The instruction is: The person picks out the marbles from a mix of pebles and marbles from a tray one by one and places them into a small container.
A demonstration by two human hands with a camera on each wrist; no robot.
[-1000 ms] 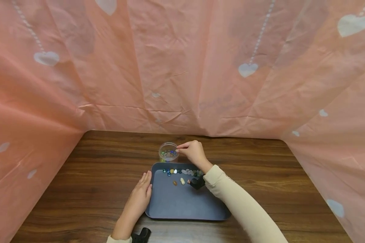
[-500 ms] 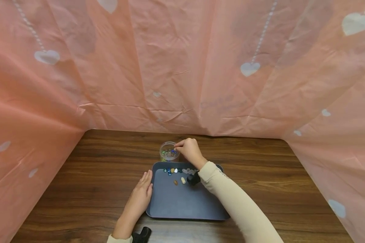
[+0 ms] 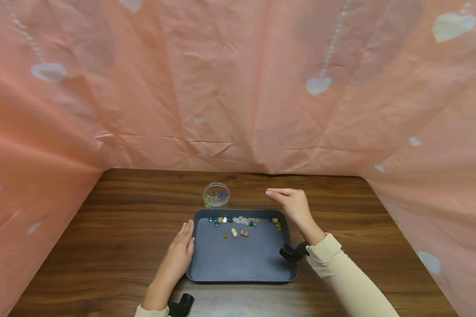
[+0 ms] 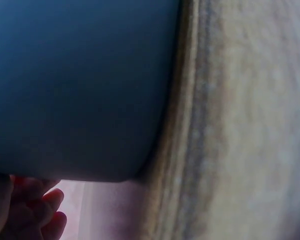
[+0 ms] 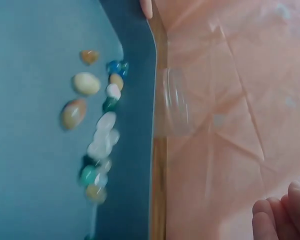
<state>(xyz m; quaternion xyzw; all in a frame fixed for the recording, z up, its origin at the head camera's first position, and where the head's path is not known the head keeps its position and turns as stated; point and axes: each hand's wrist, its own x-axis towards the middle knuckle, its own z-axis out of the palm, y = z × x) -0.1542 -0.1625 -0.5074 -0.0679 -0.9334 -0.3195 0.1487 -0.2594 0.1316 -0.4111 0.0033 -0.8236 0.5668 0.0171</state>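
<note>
My left hand (image 3: 179, 251) rests along the left rim of a dark grey tray (image 3: 242, 266), its fingers fairly straight. Over the table beyond the tray's right back corner is my right hand (image 3: 295, 206), thumb and fingertips brought together; whether anything small is between them is hidden. In the right wrist view only parts of the right fingers (image 5: 277, 212) show. A row of small polished stones (image 3: 243, 220) lies along the tray's back wall. Three loose stones lie in front: a brown one (image 3: 224, 235), a cream one (image 3: 234, 232) and a reddish mottled one (image 3: 244, 233).
A clear round jar (image 3: 216, 196) with several coloured glass pieces stands behind the tray, toward its left. Several yellowish stones (image 3: 278, 224) lie in the tray's right back corner. A pink curtain (image 3: 238, 88) surrounds the wooden table (image 3: 361, 246).
My right hand has moved right, from the jar's rim to beyond the tray's right back corner, uncovering the reddish stone and the right-corner stones. My left hand has stayed at the tray's rim.
</note>
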